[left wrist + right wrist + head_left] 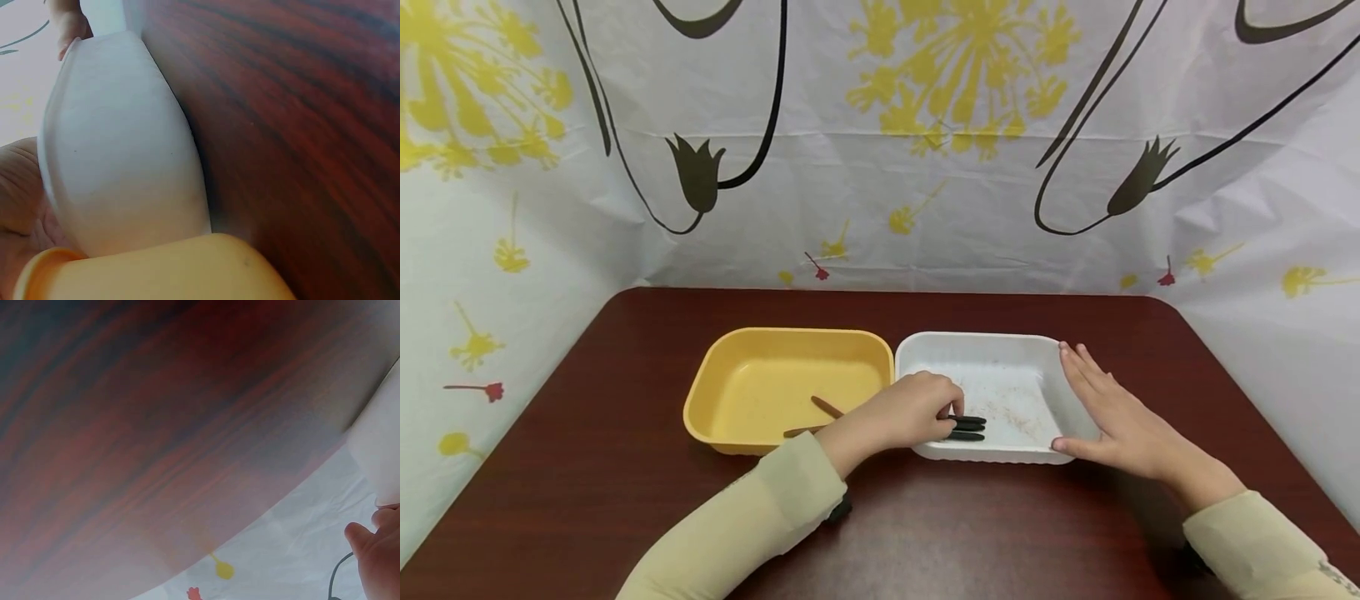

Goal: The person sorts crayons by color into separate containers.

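Note:
A white tray (pixel 1000 358) sits on the table. My left hand (pixel 917 408) reaches over its near left part. Its thumb and index finger are bent down at several slim black sticks (pixel 973 424) in the tray and pinch at their left ends, which the hand hides. My right hand (pixel 1120 421) rests at the tray's right rim with its fingers straight and the thumb spread apart. In the left wrist view, the palm of the left hand (pixel 22 200) shows beside the white tray's wall (pixel 125 144). The right wrist view catches the right hand (pixel 381 550) at its edge.
Left of the white tray, almost touching it, stands a yellow tray (pixel 790 340). Slim brown sticks (pixel 826 406) lie in it, partly behind the left forearm. The dark red-brown table (pixel 1000 533) is backed by a patterned white sheet (pixel 820 108).

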`<act>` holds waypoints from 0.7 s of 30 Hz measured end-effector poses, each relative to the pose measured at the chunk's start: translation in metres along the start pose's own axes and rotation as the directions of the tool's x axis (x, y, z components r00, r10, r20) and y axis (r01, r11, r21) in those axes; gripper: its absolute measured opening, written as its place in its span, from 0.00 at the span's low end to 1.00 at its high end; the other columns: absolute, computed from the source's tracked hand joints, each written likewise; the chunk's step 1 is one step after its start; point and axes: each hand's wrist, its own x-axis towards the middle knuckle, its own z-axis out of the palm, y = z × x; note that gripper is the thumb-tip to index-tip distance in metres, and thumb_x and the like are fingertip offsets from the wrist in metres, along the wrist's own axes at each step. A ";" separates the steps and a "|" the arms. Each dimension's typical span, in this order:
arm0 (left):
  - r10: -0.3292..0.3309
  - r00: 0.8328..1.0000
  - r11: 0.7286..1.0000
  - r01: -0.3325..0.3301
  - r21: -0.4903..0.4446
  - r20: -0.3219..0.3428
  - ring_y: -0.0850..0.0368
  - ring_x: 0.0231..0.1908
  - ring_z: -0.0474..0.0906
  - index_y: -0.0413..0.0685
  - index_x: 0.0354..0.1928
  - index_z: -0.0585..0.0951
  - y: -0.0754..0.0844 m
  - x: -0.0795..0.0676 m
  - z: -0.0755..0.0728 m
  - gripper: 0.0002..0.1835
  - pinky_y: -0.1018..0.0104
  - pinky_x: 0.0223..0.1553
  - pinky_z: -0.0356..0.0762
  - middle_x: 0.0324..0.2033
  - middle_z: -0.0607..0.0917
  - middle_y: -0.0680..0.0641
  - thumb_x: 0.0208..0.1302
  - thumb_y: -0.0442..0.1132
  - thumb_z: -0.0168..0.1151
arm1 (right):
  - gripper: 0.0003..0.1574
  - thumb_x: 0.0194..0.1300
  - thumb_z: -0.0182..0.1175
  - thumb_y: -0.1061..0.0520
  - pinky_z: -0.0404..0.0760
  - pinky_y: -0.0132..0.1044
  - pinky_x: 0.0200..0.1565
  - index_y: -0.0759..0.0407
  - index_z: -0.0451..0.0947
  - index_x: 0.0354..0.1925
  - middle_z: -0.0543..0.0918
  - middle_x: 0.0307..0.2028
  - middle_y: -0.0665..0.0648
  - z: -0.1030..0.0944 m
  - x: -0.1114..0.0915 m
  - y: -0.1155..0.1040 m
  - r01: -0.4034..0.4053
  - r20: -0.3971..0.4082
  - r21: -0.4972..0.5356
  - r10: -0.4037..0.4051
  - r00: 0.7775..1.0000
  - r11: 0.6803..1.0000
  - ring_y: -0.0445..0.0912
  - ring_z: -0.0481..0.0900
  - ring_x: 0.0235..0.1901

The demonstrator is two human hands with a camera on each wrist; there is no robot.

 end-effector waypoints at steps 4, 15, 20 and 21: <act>0.021 0.999 0.999 -0.019 0.027 -0.049 0.63 0.30 0.72 0.49 0.42 0.86 0.004 -0.010 -0.005 0.07 0.75 0.35 0.69 0.26 0.80 0.56 0.66 0.37 0.60 | 0.71 0.57 0.71 0.41 0.51 0.72 0.69 0.60 0.37 0.79 0.39 0.80 0.56 0.000 0.000 0.000 -0.004 0.003 -0.002 0.004 1.000 1.000 0.44 0.28 0.79; 0.024 0.976 0.993 0.001 0.118 -0.215 0.58 0.48 0.81 0.51 0.52 0.82 -0.004 -0.061 -0.045 0.12 0.64 0.50 0.81 0.48 0.85 0.53 0.70 0.43 0.59 | 0.70 0.57 0.70 0.42 0.46 0.73 0.69 0.55 0.37 0.80 0.39 0.80 0.54 -0.001 -0.001 -0.003 -0.046 0.013 0.033 0.046 0.999 0.998 0.44 0.28 0.79; -0.008 0.936 0.989 0.059 0.134 -0.352 0.50 0.58 0.80 0.45 0.55 0.81 -0.037 -0.107 -0.057 0.18 0.54 0.61 0.77 0.53 0.85 0.47 0.66 0.42 0.63 | 0.63 0.61 0.68 0.44 0.46 0.75 0.69 0.50 0.41 0.80 0.39 0.81 0.52 -0.003 0.000 -0.008 -0.063 -0.007 0.027 0.063 0.998 0.998 0.45 0.29 0.80; -0.020 0.927 0.986 0.079 0.144 -0.374 0.48 0.61 0.78 0.44 0.56 0.81 -0.045 -0.117 -0.059 0.19 0.51 0.62 0.76 0.55 0.85 0.46 0.66 0.42 0.63 | 0.61 0.62 0.67 0.45 0.46 0.75 0.68 0.49 0.41 0.80 0.39 0.81 0.52 -0.004 0.000 -0.008 -0.069 -0.014 0.021 0.069 0.998 0.997 0.45 0.28 0.80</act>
